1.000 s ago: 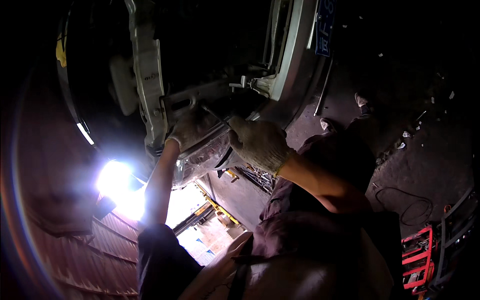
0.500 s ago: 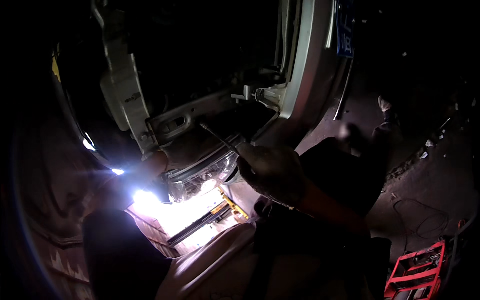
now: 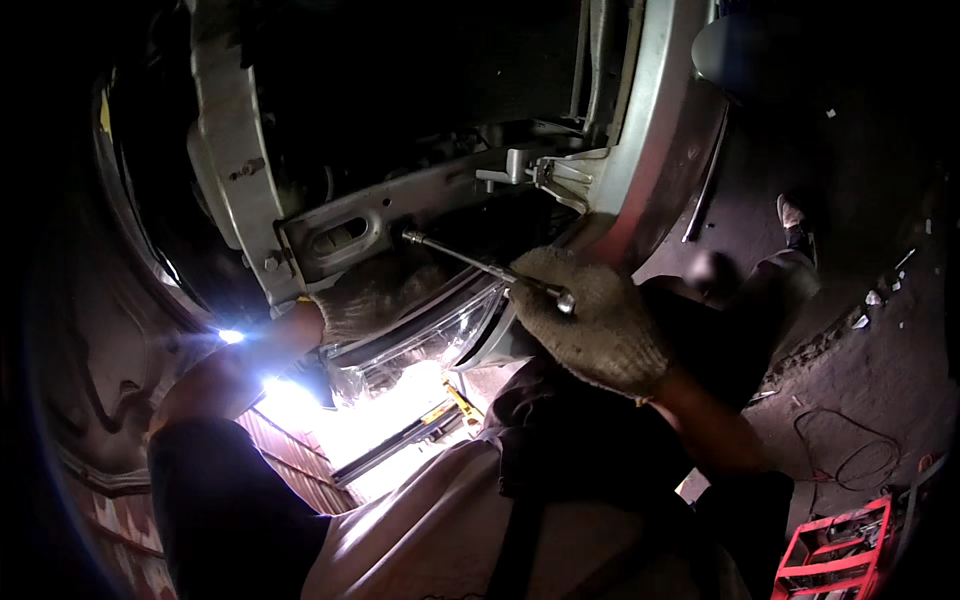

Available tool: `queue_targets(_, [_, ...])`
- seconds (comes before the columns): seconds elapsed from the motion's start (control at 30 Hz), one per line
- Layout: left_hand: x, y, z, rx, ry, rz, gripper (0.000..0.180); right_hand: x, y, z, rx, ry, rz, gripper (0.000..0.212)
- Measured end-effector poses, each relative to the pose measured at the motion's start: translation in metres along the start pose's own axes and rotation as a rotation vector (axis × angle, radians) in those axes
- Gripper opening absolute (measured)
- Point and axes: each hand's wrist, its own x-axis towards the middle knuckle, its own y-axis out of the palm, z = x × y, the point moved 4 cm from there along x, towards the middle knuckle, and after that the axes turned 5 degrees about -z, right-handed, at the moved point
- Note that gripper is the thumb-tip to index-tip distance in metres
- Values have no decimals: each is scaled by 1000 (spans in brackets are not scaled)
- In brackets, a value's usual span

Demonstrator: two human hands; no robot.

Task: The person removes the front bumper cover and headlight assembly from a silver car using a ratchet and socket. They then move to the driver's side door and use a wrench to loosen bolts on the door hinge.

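My right hand (image 3: 590, 325), in a pale knit work glove, grips a socket wrench (image 3: 468, 257) with a long thin shaft. The shaft slants up and left, and its socket end meets the dark area just below a metal crossmember (image 3: 350, 230) of a vehicle's open front. My left hand (image 3: 375, 298), gloved too, reaches in beneath that crossmember, close to the socket end. Shadow hides its fingers, so I cannot make out whether they hold anything. Under both hands is a clear headlight (image 3: 415, 365), glaring in strong light.
An upright metal post (image 3: 235, 150) stands left of the hands, and a silver body panel (image 3: 640, 120) rises at right. A bent leg ends in a shoe (image 3: 790, 212) on the floor. A red tool cart (image 3: 830, 550) and a looped cable (image 3: 850, 445) lie at lower right.
My right hand has shifted slightly right and down, still holding the socket wrench, and the wrench head now shows. The left glove is more visible below the crossmember. The view has moved a little.
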Motion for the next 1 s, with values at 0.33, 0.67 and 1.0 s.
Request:
queue_targets(0.33, [-19, -14, -48, 35, -33, -47, 40, 65, -3, 82, -1192, -466, 760, 15])
queue_targets(0.67, [26, -10, -29, -27, 196, -208, 43, 1, 26, 43, -754, -360, 92, 20])
queue_targets(1.0, [1, -6, -33, 107, 37, -167, 55, -41, 69, 39, 642, 994, -202, 29])
